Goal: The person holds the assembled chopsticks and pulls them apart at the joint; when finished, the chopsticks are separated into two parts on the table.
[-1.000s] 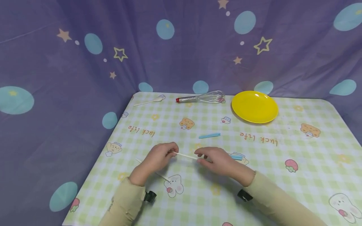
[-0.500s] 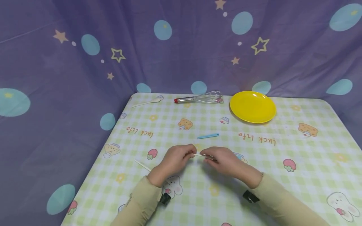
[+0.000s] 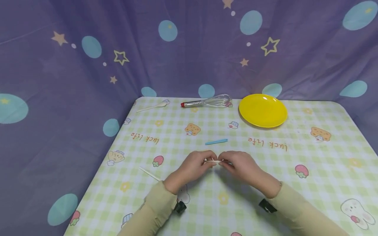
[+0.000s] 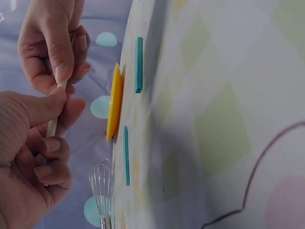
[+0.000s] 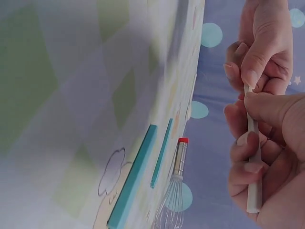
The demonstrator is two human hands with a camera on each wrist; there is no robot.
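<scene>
Both hands meet near the middle of the table in the head view, fingertips almost together. Thumb and fingers of the left hand [image 3: 196,165] pinch one end of a thin white chopstick [image 5: 255,193]. The right hand [image 3: 243,167] grips the thicker end, its fingers curled along the shaft in the right wrist view. Behind the hands lies a short blue stick [image 3: 216,142]. A second blue stick [image 5: 133,181] shows in the wrist views but is hidden by the right hand in the head view. Another white stick [image 3: 149,173] rests beside the left forearm, partly covered by it.
Along the back edge of the table lie a white spoon [image 3: 153,106], a whisk [image 3: 206,102] with a red-tipped handle, and a yellow plate [image 3: 262,110]. A purple curtain [image 3: 189,59] hangs behind the checked tablecloth [image 3: 319,160].
The left hand has moved right along the white chopstick until its fingertips come close to the right hand's. The right hand has curled its fingers round the chopstick and shifted slightly right.
</scene>
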